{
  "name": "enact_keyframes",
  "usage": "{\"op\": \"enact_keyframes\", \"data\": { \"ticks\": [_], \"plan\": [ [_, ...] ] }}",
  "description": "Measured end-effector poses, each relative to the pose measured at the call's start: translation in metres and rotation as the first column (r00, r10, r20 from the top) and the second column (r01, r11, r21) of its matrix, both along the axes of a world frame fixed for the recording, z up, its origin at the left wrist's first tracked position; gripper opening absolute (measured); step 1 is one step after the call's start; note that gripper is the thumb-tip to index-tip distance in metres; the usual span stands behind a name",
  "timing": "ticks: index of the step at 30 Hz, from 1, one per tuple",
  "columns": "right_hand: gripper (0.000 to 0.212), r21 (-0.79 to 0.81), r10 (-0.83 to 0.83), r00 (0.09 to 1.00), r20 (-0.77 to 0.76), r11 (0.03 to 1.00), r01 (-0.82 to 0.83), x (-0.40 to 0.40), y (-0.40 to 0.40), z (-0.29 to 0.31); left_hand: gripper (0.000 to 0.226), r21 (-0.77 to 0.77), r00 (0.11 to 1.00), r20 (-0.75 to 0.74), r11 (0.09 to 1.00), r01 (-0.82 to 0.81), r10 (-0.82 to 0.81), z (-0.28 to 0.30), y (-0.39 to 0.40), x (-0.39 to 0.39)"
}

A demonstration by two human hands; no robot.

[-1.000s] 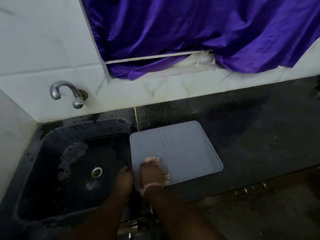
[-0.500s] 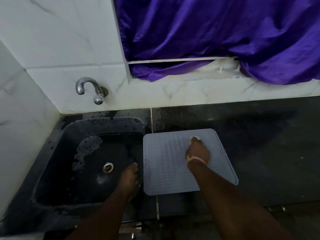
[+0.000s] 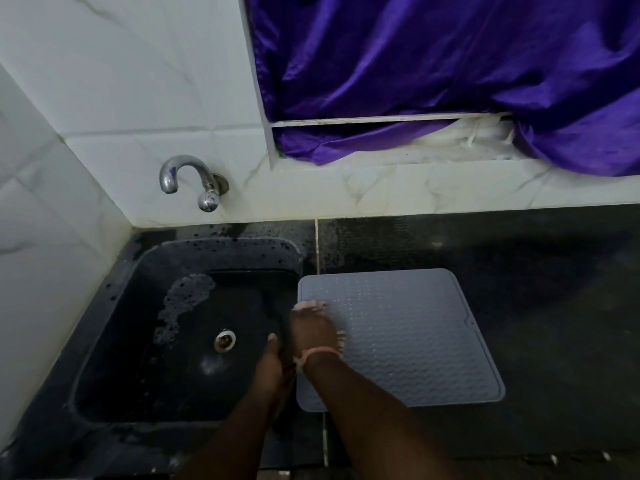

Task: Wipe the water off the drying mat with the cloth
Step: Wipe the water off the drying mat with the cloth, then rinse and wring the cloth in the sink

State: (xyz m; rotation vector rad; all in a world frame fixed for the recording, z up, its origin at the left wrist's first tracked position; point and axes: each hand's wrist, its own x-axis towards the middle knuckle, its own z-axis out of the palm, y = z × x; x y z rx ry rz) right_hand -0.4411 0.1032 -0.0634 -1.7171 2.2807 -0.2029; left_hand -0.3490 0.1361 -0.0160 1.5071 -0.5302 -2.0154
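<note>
While my right hand lies palm down on the left edge of the grey drying mat, it presses a pale cloth that peeks out past my fingers. The mat lies flat on the dark counter, just beside the sink. My left hand grips the mat's left edge, thumb up.

- Likely a home kitchen, though the light is dim.
- Black sink set into a dark counter.
- Wall tap on white marble-look tiles.
</note>
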Motion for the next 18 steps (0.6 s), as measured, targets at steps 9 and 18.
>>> {"op": "enact_keyframes", "data": {
  "ticks": [9,18],
  "plan": [
    [0.038,0.068,-0.06,-0.041,0.997,0.964,0.258,0.004,0.03,0.05,0.059,-0.019,0.962,-0.257,0.995,-0.098,0.09,0.037,-0.006,0.043],
    [0.042,-0.054,0.046,0.07,0.996,0.993,0.103,0.005,0.027,0.076,0.047,-0.049,0.976,-0.217,0.999,-0.002,-0.009,0.066,-0.009,0.064]
  ]
}}
